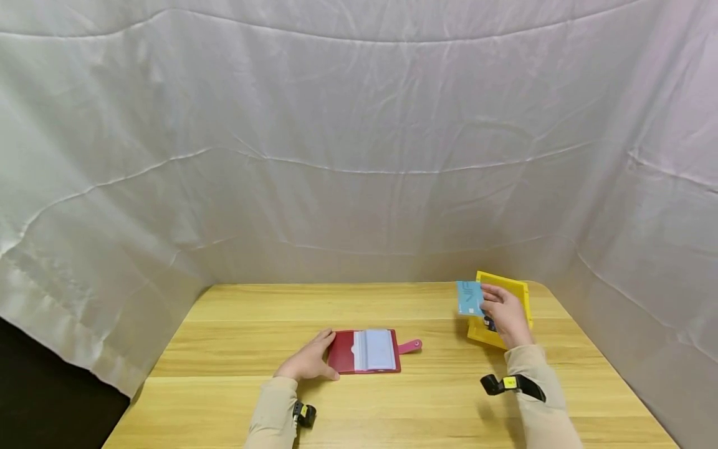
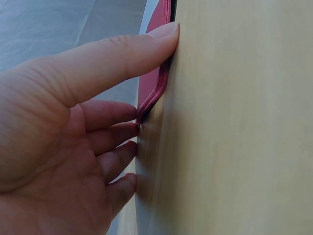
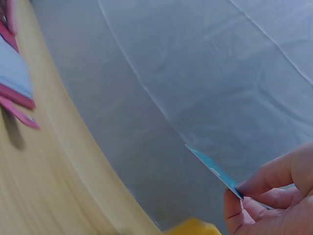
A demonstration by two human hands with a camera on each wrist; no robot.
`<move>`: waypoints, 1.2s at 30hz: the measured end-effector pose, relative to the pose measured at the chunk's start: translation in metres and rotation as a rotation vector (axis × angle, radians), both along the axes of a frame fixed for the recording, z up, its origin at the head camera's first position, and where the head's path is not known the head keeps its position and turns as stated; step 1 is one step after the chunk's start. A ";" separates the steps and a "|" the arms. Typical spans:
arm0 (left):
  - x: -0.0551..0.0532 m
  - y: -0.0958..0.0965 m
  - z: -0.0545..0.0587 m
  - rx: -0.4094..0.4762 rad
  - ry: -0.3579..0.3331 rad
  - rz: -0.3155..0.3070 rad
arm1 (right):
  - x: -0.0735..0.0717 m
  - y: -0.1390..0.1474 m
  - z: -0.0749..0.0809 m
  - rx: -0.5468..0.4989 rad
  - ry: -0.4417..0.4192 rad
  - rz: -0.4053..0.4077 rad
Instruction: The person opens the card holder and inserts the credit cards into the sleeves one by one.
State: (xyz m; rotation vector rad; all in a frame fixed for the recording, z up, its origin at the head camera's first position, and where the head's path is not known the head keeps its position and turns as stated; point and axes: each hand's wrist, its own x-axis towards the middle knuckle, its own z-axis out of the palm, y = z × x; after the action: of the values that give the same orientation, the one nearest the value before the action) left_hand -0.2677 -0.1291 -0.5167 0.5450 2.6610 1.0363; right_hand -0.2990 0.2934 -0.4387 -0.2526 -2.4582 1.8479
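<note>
An opened red card holder (image 1: 340, 353) with clear plastic sleeves (image 1: 380, 349) and a pink snap strap (image 1: 410, 347) lies on the table. My left hand (image 1: 308, 360) holds its left end, thumb at the near edge and fingers toward the far corner. In the left wrist view, the thumb (image 2: 146, 41) touches the red edge (image 2: 155, 90). My right hand (image 1: 507, 313) pinches a light blue card (image 1: 469, 297) between thumb and fingers, raised by a yellow basket (image 1: 513, 288). A dark card (image 1: 490, 323) shows in the basket, partly hidden by the hand.
The light wood table (image 1: 241, 312) carries everything. Grey-white cloth (image 1: 359, 212) hangs behind it and along both sides. Black camera straps (image 1: 530, 386) sit on both wrists. The basket stands near the table's right far corner.
</note>
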 end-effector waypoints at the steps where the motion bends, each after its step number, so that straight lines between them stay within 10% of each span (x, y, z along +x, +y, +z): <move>1: 0.000 0.000 0.000 0.000 -0.001 0.001 | 0.001 -0.004 -0.001 -0.012 0.002 0.005; 36: 0.002 0.002 0.003 0.004 -0.006 0.014 | 0.004 -0.153 -0.056 -0.339 -0.020 0.098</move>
State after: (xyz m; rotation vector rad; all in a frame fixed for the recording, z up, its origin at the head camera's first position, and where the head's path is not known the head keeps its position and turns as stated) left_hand -0.2654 -0.1274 -0.5137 0.5237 2.6619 1.0452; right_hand -0.2950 0.1402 -0.4950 -0.1667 -2.1919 2.3089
